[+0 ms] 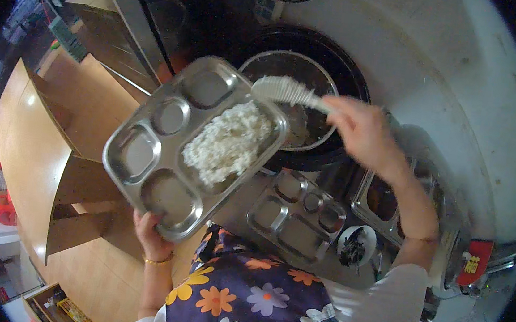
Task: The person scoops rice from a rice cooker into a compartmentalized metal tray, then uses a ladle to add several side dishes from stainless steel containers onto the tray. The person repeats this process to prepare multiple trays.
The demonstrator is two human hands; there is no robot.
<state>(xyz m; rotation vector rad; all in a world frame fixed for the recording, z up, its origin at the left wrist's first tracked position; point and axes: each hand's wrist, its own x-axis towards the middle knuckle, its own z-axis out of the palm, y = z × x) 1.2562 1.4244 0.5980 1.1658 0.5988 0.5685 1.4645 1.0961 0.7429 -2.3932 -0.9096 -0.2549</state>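
Observation:
My left hand point(153, 232) grips the near corner of a stainless steel compartment tray point(176, 151), held tilted over the counter's edge. White cooked rice point(229, 144) fills much of its largest compartment; the other compartments hold no food. In my right hand point(365, 134) is a pale ribbed rice paddle point(285, 90), slightly blurred, its head just beyond the tray's far right rim. Below the paddle stands a round dark cooker with a pale-rimmed inner pot point(327, 142). Some whitish residue shows inside the pot; its full contents are hard to make out.
A second compartment tray point(300, 232) lies on the counter before me. Beside it sits a white bowl point(371, 244) with dark contents. Metal food containers point(361, 201) stand to the right, a red sign point(475, 263) beyond them. Wooden shelving point(36, 139) rises at left.

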